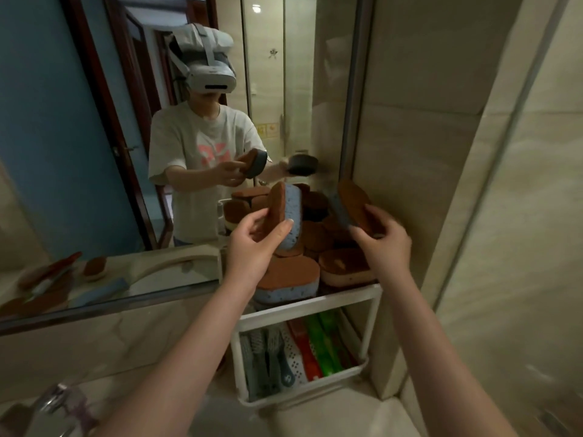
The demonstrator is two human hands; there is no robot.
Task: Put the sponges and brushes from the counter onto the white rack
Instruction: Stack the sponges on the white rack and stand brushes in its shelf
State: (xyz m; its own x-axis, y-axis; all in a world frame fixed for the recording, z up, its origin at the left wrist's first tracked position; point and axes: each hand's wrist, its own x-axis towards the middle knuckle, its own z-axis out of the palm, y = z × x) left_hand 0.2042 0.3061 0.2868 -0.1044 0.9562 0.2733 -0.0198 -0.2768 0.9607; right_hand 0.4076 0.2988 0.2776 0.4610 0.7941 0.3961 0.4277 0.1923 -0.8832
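Both hands are up in the centre of the frame, a sponge in each. The left hand (252,238) grips a blue sponge (285,216) on edge, thumb on the speckled blue foam, fingers on its rusty-brown scouring face. The right hand (381,244) curls round a second sponge (353,203), brown face up, blue underneath, tilted and blurred. Right below and behind them sits the white rack (347,299), tucked into the corner against the beige wall at centre right. Its top tier carries a pile of sponges (315,247), all oval, all brown-topped; at the front, one shows blue foam and one cream. On the lower tier lie the brushes (274,357), grey-blue handles on the left, red and green ones beside them. The mirror (94,152) fills the upper left.
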